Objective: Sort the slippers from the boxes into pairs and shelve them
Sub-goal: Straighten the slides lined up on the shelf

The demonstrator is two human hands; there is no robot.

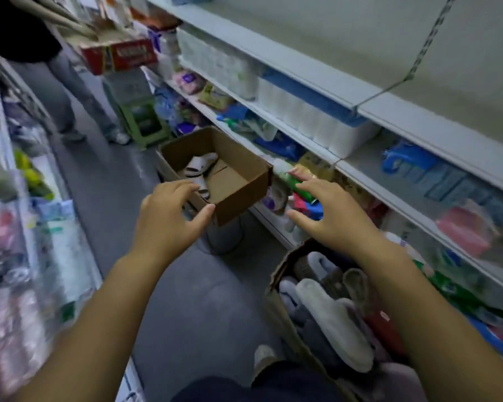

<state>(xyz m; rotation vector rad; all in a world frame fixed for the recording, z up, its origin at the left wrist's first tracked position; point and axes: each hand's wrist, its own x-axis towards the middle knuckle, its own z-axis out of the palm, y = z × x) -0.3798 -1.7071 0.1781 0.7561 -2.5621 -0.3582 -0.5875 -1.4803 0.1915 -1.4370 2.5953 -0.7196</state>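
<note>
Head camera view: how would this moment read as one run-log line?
left hand: open, at near corner of brown cardboard box | right hand: open, empty | in box: white black-striped slippers

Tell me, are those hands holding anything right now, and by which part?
Nothing is held. The left hand is open at the near corner of the box; the right hand is spread beside it.
</note>
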